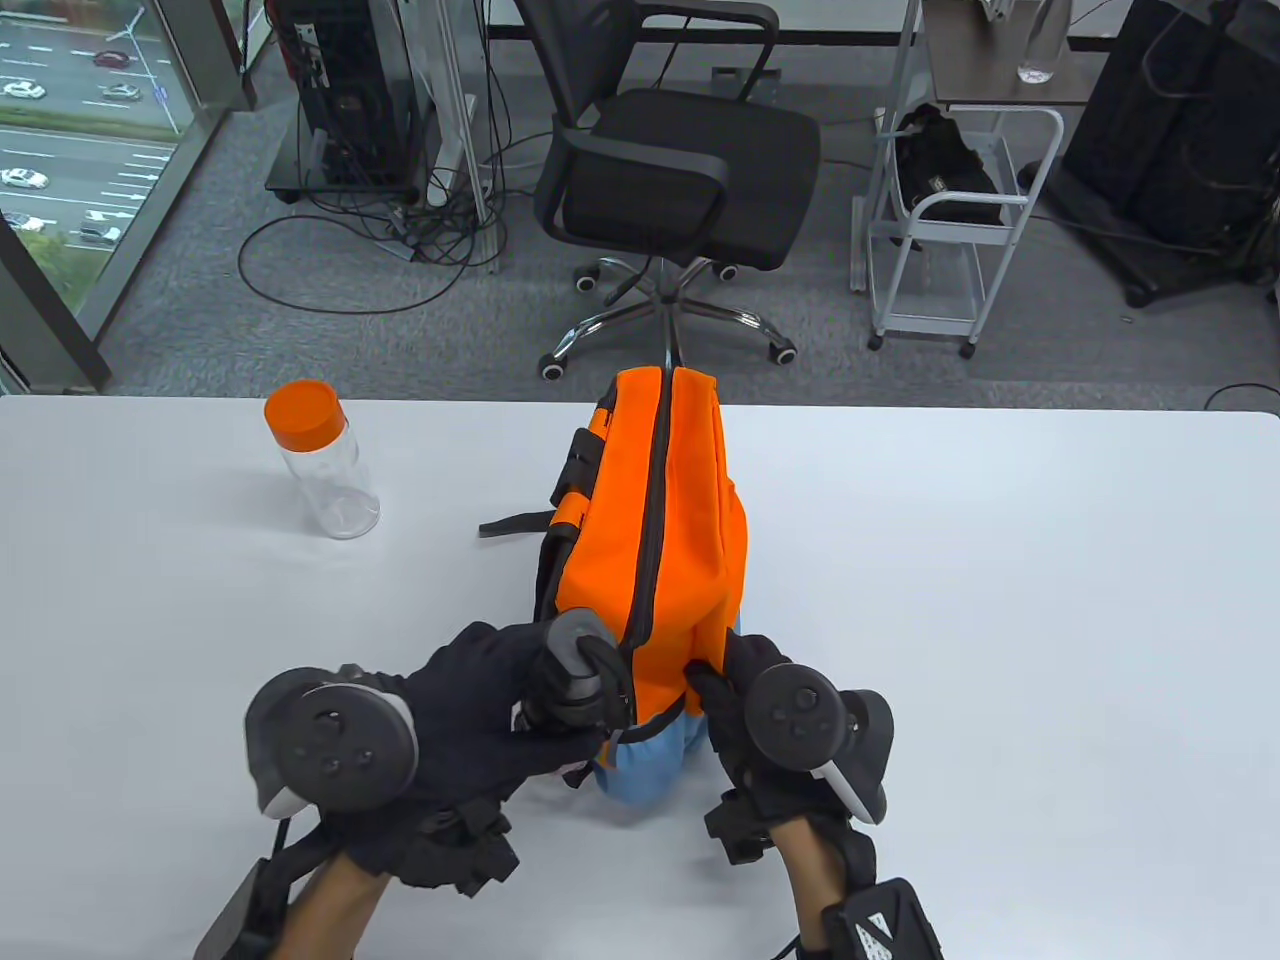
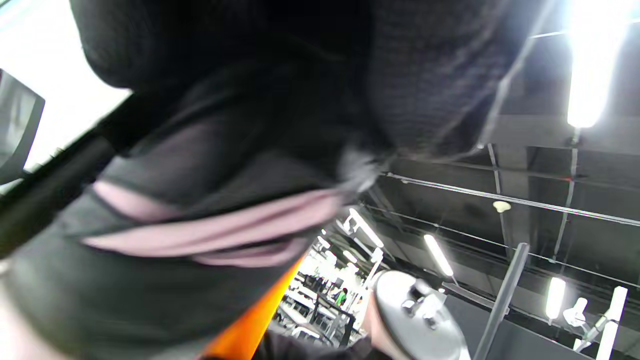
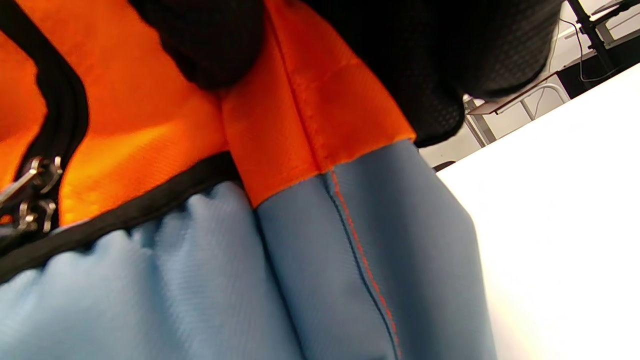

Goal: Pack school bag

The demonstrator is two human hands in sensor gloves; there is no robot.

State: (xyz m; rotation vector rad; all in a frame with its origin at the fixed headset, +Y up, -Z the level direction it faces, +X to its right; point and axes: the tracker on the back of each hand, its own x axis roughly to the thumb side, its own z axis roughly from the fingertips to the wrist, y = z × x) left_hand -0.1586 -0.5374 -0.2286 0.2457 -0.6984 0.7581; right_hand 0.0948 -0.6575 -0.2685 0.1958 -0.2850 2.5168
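- We see the tabletop [image 1: 1000, 620] carrying the orange school bag [image 1: 680, 520] mid-table, its zip apparently closed.
- Our left hand [image 1: 480, 710] fingers' state we cannot tell; right hand [image 1: 760, 720] fingers pinch its fabric.
- The bottle [image 1: 325, 465] stands unpacked, left.

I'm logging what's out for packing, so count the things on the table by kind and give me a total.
School bag: 1
Clear bottle with orange cap: 1
Total: 2
Both the left hand and the right hand are on the bag's near end.
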